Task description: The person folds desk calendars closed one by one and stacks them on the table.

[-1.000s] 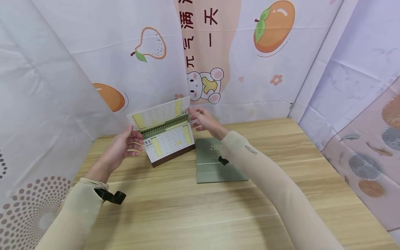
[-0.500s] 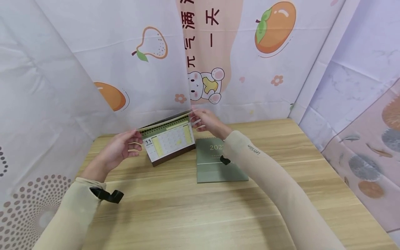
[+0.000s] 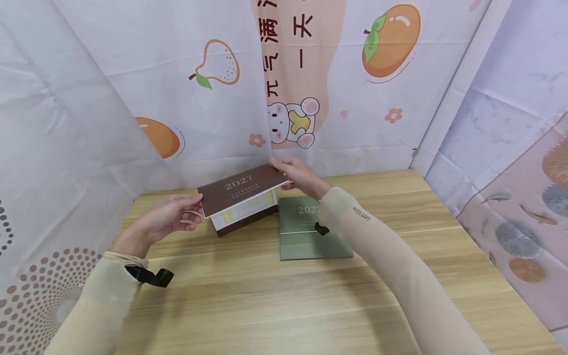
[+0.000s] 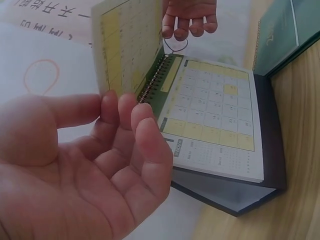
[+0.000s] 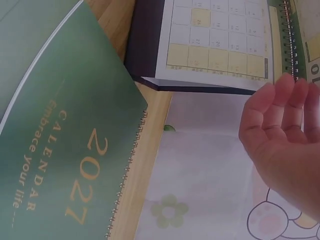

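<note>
A brown 2027 desk calendar stands at the back left of the table, its cover tilted forward over a page that shows below. The left hand pinches the cover's left edge between thumb and fingertips. On the opposite edge, the right hand grips the cover, thumb on top. In the left wrist view, the lifted sheets rise from a wire spiral beside a month page with yellow columns. A green 2027 calendar stands just right of the brown one, partly behind the right forearm.
Wood-grain table runs under both calendars. A printed fabric curtain hangs close behind them, and further cloth panels enclose the sides. Black straps show at the sleeve cuffs.
The brown calendar's raised sheets have swung forward and down, bringing the brown cover into sight over the November page. The left hand has closed on the cover's left edge; the right hand stays at its right edge.
</note>
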Motion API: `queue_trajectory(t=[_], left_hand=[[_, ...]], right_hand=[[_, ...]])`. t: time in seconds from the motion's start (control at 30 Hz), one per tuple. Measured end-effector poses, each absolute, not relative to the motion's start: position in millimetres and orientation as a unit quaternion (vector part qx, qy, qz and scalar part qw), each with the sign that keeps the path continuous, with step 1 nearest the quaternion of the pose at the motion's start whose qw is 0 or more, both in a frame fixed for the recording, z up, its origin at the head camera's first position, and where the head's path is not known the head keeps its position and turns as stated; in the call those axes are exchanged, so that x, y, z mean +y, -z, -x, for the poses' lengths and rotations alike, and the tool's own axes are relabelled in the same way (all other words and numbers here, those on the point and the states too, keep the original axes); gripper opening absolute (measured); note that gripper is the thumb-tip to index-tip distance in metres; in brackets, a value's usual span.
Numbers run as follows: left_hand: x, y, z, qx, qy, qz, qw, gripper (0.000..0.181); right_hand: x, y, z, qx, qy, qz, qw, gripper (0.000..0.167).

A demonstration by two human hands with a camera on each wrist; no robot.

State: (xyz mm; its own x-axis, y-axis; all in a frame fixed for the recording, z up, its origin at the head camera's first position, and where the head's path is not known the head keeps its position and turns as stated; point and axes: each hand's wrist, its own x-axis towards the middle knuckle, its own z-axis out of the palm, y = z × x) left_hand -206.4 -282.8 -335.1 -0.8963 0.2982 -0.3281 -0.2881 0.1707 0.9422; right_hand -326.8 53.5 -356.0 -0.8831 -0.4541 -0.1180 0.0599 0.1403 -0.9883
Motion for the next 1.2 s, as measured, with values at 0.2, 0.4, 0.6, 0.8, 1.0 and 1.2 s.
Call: queue_trajectory(t=[0.2, 0.4, 0.6, 0.8, 1.0, 1.2], left_hand=[[-283, 337, 207, 0.735, -0.636, -0.001, 0.234, 0.024], [-284, 339, 207, 0.758, -0.609, 0.003, 0.235, 0.026], [-280, 342, 208, 0.792, -0.569, 0.013, 0.222, 0.027], [-278, 345, 209, 0.798, -0.559, 0.015, 0.225, 0.028], [-277, 350, 209, 0.805, -0.55, 0.021, 0.224, 0.031], [-273, 358, 209, 0.815, -0.536, 0.037, 0.218, 0.036]], right_hand=[[56, 358, 328, 0.725, 0.639, 0.154, 0.204, 0.032], [56, 361, 329, 0.731, 0.63, 0.149, 0.215, 0.023], [58, 364, 328, 0.763, 0.591, 0.156, 0.211, 0.022], [57, 365, 329, 0.765, 0.59, 0.148, 0.212, 0.022], [57, 367, 328, 0.764, 0.593, 0.136, 0.215, 0.02], [53, 372, 327, 0.769, 0.59, 0.124, 0.212, 0.019]])
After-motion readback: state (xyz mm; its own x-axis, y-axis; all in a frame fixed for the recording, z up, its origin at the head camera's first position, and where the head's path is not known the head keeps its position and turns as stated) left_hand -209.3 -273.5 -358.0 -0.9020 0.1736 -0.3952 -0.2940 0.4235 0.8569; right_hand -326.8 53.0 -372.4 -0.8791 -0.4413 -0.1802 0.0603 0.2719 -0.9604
